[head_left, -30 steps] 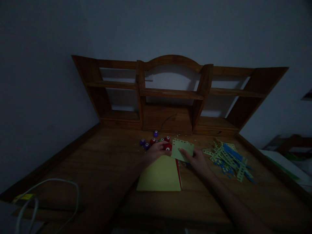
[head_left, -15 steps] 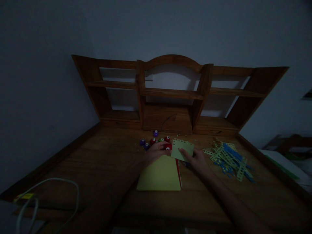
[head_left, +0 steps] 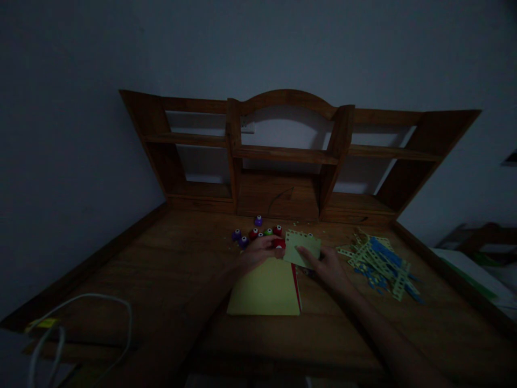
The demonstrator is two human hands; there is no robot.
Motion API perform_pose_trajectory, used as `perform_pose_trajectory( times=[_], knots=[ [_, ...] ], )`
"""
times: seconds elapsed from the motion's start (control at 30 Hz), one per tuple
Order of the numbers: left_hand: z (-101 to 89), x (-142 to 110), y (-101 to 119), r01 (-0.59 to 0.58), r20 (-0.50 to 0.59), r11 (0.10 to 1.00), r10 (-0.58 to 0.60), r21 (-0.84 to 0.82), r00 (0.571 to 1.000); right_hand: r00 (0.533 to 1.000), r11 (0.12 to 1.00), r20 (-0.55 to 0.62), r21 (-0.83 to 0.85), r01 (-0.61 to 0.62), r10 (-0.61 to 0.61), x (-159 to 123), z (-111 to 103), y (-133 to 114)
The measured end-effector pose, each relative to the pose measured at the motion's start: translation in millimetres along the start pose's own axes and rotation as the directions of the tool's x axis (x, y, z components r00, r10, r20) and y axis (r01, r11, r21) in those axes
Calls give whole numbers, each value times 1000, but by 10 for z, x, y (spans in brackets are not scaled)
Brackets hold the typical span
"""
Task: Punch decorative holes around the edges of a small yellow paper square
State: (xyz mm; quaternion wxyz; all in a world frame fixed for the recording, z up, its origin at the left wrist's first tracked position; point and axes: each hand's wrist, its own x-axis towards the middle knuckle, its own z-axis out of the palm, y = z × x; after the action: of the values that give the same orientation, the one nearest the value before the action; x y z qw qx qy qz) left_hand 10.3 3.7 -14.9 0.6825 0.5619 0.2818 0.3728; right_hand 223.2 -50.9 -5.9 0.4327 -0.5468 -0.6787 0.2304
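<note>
My left hand [head_left: 259, 252] is closed on a small red craft punch [head_left: 279, 244]. The punch sits against the left edge of a small pale yellow-green sheet of paper [head_left: 297, 253]; whether the edge is inside its slot cannot be made out. A row of punched holes runs along the sheet's top edge. My right hand [head_left: 323, 264] pinches that sheet from the right, thumb flat on its face. Below both hands lies a stack of pale yellow paper [head_left: 264, 291], with a red edge showing at its right side.
Several purple, red and green punches [head_left: 253, 234] stand behind my hands. Right of them is a pile of punched yellow-green and blue paper strips [head_left: 382, 264]. A wooden shelf unit [head_left: 286, 156] rises at the back. A white cable [head_left: 97, 296] loops at the front left.
My hands, the red punch and the held sheet stay almost in the same place. The view has shifted very slightly.
</note>
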Motion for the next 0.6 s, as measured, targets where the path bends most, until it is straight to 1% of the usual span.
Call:
perform_pose_trajectory(
  times=[0.1, 0.2, 0.33, 0.43, 0.53, 0.6],
  knots=[
    [-12, 14, -21, 9, -9, 1000, -9, 12, 1000, 1000, 1000, 26, 1, -1, 1, 4, 5, -2],
    [-7, 8, -19, 41, 6, 999, -41, 13, 999, 1000, 1000, 12, -24, 17, -16, 12, 12, 6],
    [26, -25, 19, 66, 51, 998, -67, 21, 996, 998, 999, 36, -27, 43, -42, 10, 18, 1],
    [53, -48, 48, 60, 64, 998, -61, 15, 996, 996, 997, 58, -20, 73, -72, 1, 19, -17],
    [80, -68, 85, 51, 82, 999, -50, -3, 995, 995, 997, 67, -12, 75, -74, -3, 19, -28],
    [96, -80, 114, 67, 81, 998, -66, -2, 995, 995, 998, 68, -14, 69, -68, -4, 17, -28]
  ],
)
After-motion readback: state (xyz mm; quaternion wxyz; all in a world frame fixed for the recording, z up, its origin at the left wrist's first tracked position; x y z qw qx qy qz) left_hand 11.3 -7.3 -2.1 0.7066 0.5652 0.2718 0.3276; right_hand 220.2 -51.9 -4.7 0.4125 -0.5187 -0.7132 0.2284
